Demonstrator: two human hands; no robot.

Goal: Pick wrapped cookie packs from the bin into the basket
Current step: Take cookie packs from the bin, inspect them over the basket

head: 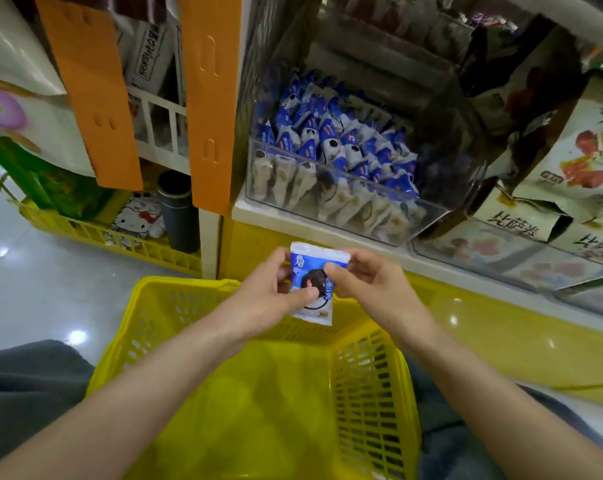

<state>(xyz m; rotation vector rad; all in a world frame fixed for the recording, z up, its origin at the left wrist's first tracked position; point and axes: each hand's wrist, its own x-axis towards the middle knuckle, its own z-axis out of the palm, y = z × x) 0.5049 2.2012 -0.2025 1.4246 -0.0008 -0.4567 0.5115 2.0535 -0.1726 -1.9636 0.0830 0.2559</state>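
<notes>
Bare forearms reach in from the bottom corners and meet over the far rim of a yellow plastic shopping basket (373, 393), which sits between the person's knees in grey trousers (23, 393). Both hands hold one wrapped cookie pack (310, 259) between them. It is a blue and white sachet with a dark sandwich cookie printed on its face, held upright in the air just above the basket's far edge. The left hand (270, 294) grips its left side, thumb pressed across the front and fingers curled behind. The right hand (371, 282) pinches the upper right corner between thumb and fingers.

Beyond the hands, on the shelf's lowest level, stands a clear plastic bin (428, 213) with more of the same blue packs (345, 143) heaped towards the back and pale packs lined up against the front wall. Brown and white snack bags (587, 150) crowd the shelf to the right.

To the left hang two orange cardboard strips (95, 91). Below them a yellow slatted crate (95, 233) stands on the glossy floor (33, 271) — inside it are a Hello Kitty item (137, 216) and a dark cylindrical flask (179, 216).
</notes>
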